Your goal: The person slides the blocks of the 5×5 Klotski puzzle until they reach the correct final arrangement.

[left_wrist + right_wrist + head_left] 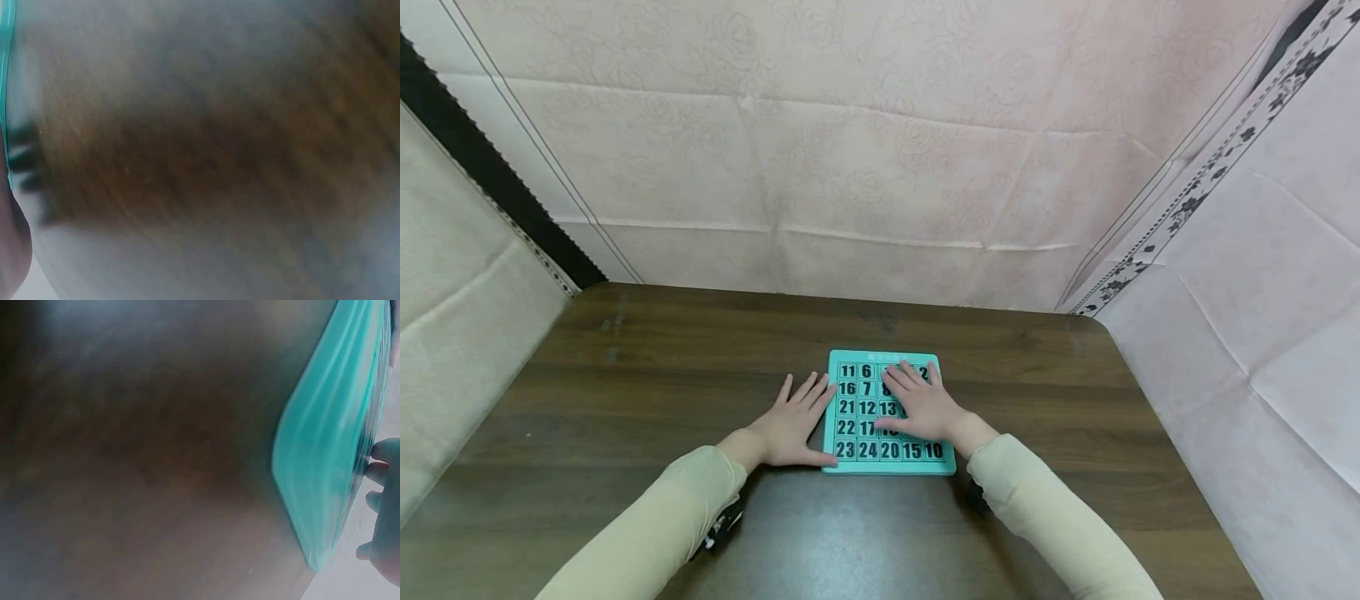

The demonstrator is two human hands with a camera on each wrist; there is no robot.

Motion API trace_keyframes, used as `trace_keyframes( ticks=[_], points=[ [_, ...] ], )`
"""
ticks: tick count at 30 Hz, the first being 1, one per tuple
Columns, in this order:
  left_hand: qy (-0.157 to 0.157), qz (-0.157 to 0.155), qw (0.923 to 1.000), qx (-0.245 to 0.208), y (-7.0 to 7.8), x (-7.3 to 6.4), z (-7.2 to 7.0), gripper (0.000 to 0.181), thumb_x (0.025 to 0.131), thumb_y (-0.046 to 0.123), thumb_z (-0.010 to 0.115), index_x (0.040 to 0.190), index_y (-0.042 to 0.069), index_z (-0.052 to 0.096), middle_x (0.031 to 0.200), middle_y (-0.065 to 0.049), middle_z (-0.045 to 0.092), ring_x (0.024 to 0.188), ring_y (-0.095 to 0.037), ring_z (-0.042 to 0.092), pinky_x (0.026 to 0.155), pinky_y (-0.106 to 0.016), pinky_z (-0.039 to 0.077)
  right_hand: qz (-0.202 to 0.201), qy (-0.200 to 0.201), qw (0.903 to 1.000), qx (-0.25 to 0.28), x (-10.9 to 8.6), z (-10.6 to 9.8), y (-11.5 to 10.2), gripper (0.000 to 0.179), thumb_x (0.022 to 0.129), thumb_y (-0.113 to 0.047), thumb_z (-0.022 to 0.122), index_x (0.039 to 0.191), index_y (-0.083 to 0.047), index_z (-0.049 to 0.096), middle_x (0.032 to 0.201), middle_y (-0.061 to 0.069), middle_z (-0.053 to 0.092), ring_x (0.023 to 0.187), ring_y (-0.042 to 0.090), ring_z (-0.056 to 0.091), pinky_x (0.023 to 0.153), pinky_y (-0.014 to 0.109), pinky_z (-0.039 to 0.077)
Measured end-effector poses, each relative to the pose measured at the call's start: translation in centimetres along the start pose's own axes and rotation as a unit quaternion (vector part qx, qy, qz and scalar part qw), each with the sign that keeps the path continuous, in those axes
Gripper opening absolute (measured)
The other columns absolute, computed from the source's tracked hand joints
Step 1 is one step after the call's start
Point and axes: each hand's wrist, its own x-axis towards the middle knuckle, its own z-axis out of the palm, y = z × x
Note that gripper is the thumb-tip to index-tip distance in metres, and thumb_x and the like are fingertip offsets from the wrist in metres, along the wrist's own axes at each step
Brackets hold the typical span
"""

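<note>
Lying alongside the left edge of a turquoise number board (867, 418), the left grip (792, 427) is a bare hand with its fingers straight and fanned apart. Its index fingertip reaches the board's left border beside the 16, and its thumb points across to the lower left corner, just beside the 23. The right grip (928, 412), also a bare hand, lies over the upper right part of the board, its fingers straight and apart, pointing up and to the left, its thumb stretched leftward beside the 17. This hand covers several squares in the right-hand columns, while the bottom row, 23, 24, 20, 15 and 10, is in full sight. The board lies flat on a dark wood-grain desk (625, 375), between the two forearms and nearer to the desk's far edge than the pale sleeves (647, 525) are. A black device (724, 525) sits under the left wrist. Beyond the desk hangs a pale, creased cloth (850, 167) with a faint floral pattern. The left wrist view is mostly blurred desk, with a sliver of the board at its left border; the right wrist view shows the board's side and some fingers by its upper face, though whose they are I cannot tell.
</note>
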Motion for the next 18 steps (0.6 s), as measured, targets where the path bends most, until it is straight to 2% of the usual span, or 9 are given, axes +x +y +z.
trace_keyframes(
  ticks=[9,18],
  points=[
    [0.001,-0.002,1.0000,0.007,0.0,0.1,0.1,0.110,0.074,0.079,0.048,0.151,0.009,0.012,0.158,-0.012,0.006,0.146,-0.033,0.002,0.112,-0.060,-0.003,0.007,-0.002,1.0000,-0.003,0.2,0.0,0.0,0.085,0.086,-0.070,0.038,0.151,-0.018,0.017,0.158,-0.001,0.016,0.147,0.022,0.006,0.114,0.057,-0.001],
    [0.005,0.002,1.0000,0.006,-0.2,0.0,0.3,0.111,0.074,0.078,0.048,0.151,0.009,0.010,0.158,-0.013,0.005,0.146,-0.033,0.002,0.112,-0.060,-0.003,0.034,0.015,0.9987,0.035,-1.7,-0.2,2.4,0.085,0.088,-0.065,0.042,0.151,-0.014,0.018,0.157,0.007,0.016,0.147,0.028,0.004,0.113,0.059,-0.003]
  ],
)
